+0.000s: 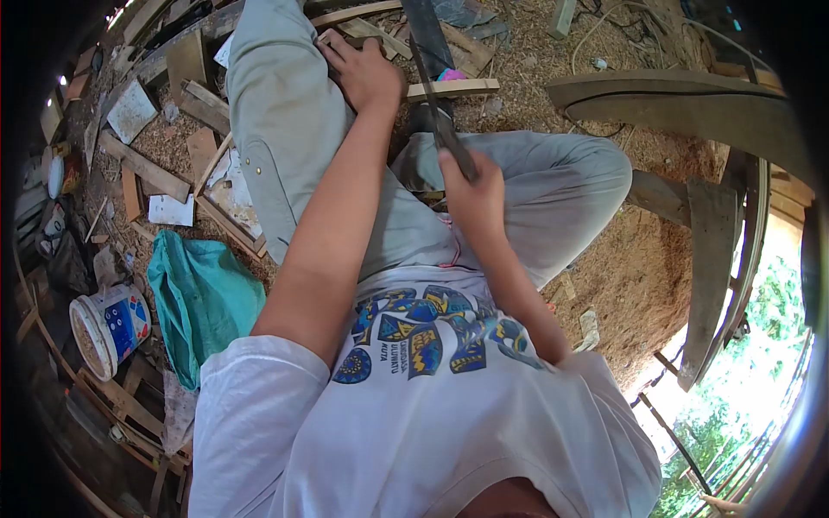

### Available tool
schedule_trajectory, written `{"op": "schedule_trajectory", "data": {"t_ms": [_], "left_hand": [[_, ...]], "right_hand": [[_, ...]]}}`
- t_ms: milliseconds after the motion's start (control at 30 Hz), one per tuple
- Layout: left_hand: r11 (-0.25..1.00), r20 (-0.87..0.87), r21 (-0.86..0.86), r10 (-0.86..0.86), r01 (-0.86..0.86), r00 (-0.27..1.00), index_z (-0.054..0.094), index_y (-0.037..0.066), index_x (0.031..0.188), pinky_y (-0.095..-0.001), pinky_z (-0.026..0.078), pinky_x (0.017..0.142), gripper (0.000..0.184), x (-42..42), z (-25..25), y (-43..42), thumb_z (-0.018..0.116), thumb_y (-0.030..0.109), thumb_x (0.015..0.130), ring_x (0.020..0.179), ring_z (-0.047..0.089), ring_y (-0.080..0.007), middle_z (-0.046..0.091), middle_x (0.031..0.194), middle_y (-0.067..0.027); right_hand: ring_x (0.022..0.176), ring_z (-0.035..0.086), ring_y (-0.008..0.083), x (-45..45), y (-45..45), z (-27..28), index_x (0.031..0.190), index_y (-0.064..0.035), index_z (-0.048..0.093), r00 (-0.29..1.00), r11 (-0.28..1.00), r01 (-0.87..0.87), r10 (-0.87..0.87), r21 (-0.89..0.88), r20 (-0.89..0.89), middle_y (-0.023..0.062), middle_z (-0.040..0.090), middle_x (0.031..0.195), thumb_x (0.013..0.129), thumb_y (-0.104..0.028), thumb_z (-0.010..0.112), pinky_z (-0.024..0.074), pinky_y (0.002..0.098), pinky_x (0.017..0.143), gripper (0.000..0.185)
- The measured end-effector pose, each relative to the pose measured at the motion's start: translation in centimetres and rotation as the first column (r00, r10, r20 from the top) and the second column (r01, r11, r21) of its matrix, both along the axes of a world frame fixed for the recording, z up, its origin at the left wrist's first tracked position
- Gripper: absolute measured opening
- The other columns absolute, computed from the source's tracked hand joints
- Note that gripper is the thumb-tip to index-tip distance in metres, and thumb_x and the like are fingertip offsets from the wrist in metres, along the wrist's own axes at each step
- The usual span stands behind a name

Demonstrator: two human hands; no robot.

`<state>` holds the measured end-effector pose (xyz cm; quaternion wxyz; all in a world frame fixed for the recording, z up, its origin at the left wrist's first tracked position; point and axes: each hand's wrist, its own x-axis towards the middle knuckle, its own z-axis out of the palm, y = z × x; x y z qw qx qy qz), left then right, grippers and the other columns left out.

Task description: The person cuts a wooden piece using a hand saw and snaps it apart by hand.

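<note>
My left hand (371, 78) is beside my left trouser leg at the top, its fingers bent over a small brown piece of wood (363, 40) that they partly hide. In my right hand (477, 194), fingers wrapped round its lower end, is a long dark blade-like tool (440, 121). It points up and slightly left, above my bent right leg (561, 177). Behind the blade lies a pale wooden strip (471, 87), with a pink object (451, 75) just beyond it.
Wood offcuts (145, 166) and shavings cover the ground at the left, near a green cloth or sack (203, 298) and a white bucket (112, 330). At the upper right a large curved board (673, 99) extends inward. Upright planks (710, 259) stand at the right edge.
</note>
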<state>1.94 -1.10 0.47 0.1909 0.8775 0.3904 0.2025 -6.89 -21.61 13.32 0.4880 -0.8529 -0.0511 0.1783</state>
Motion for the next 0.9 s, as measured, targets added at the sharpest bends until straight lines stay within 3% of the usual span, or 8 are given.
{"op": "schedule_trajectory", "data": {"t_ms": [100,233,300,433,600,700,733,900], "left_hand": [[1.000,0.040,0.023,-0.003,0.002,0.999,0.076,0.010,0.106,-0.0547,0.048,0.116,0.024,-0.1,0.4,0.4,0.073,0.011,0.082,0.155,0.024,-0.0543,0.030,0.166,-0.0286],[1.000,-0.002,-0.004,-0.006,0.006,1.000,0.076,0.010,0.108,-0.0554,0.049,0.115,0.027,0.0,0.4,0.3,0.073,0.010,0.082,0.155,0.025,-0.0543,0.030,0.166,-0.0287],[1.000,0.007,-0.013,-0.008,0.009,1.000,0.076,0.010,0.108,-0.0556,0.049,0.114,0.027,-0.1,0.2,0.0,0.073,0.010,0.082,0.155,0.025,-0.0543,0.030,0.166,-0.0286],[1.000,0.000,-0.024,-0.010,0.010,1.000,0.076,0.010,0.109,-0.0553,0.050,0.114,0.027,-0.6,0.8,-0.1,0.072,0.010,0.082,0.155,0.025,-0.0543,0.030,0.166,-0.0287],[0.999,-0.042,-0.033,-0.021,0.020,0.999,0.075,0.009,0.113,-0.0546,0.050,0.114,0.029,-0.3,0.8,-0.1,0.071,0.010,0.084,0.155,0.025,-0.0542,0.031,0.166,-0.0290],[0.999,-0.010,-0.038,0.002,-0.002,1.000,0.075,0.008,0.112,-0.0546,0.049,0.114,0.028,-0.5,0.6,-0.2,0.070,0.010,0.085,0.155,0.026,-0.0541,0.031,0.165,-0.0289],[1.000,-0.001,-0.022,-0.004,0.004,1.000,0.075,0.008,0.112,-0.0546,0.049,0.114,0.028,-0.6,0.5,-0.2,0.070,0.010,0.084,0.155,0.026,-0.0542,0.031,0.165,-0.0294],[1.000,-0.026,-0.007,-0.024,0.024,0.999,0.074,0.008,0.114,-0.0542,0.046,0.117,0.032,-0.3,0.8,0.0,0.072,0.011,0.082,0.155,0.026,-0.0539,0.031,0.165,-0.0320]], "right_hand": [[0.058,0.054,0.0148,0.9,1.4,-0.7,0.086,0.0045,0.067,0.999,0.996,0.018,-0.021,0.090,0.036,0.0118,0.060,0.062,0.098,-0.021,0.072,0.0446,0.0375,0.057,0.029],[0.057,0.051,0.0156,-2.9,-1.7,0.6,0.083,0.0034,0.065,0.998,0.999,0.019,-0.022,-0.045,-0.059,0.0145,0.057,0.062,0.098,-0.022,0.071,0.0431,0.0388,0.056,0.030],[0.059,0.051,0.0142,-1.4,-0.9,-0.6,0.083,0.0032,0.065,0.996,0.998,0.029,-0.033,0.050,0.077,0.0140,0.056,0.062,0.098,-0.022,0.072,0.0426,0.0375,0.056,0.030],[0.059,0.052,0.0151,1.1,1.3,-1.3,0.083,0.0030,0.065,0.999,0.995,0.017,-0.020,0.098,0.030,0.0139,0.057,0.062,0.097,-0.022,0.073,0.0429,0.0377,0.056,0.030],[0.059,0.051,0.0157,-2.4,-2.0,0.5,0.079,0.0035,0.062,0.999,0.999,0.036,-0.036,-0.007,0.015,0.0147,0.056,0.062,0.097,-0.023,0.073,0.0438,0.0392,0.057,0.034],[0.060,0.053,0.0141,1.0,1.1,-2.0,0.081,0.0042,0.064,0.999,1.000,-0.012,0.013,-0.014,0.050,0.0137,0.055,0.061,0.097,-0.023,0.073,0.0440,0.0387,0.057,0.033],[0.059,0.052,0.0135,1.7,1.9,-1.7,0.083,0.0045,0.065,0.999,0.998,0.020,-0.022,0.058,0.031,0.0133,0.055,0.061,0.097,-0.024,0.073,0.0438,0.0390,0.057,0.033],[0.061,0.051,0.0125,-2.0,-1.6,0.4,0.084,0.0051,0.066,1.000,0.999,0.022,-0.023,0.023,0.018,0.0131,0.055,0.061,0.098,-0.024,0.073,0.0432,0.0382,0.057,0.033]]}}
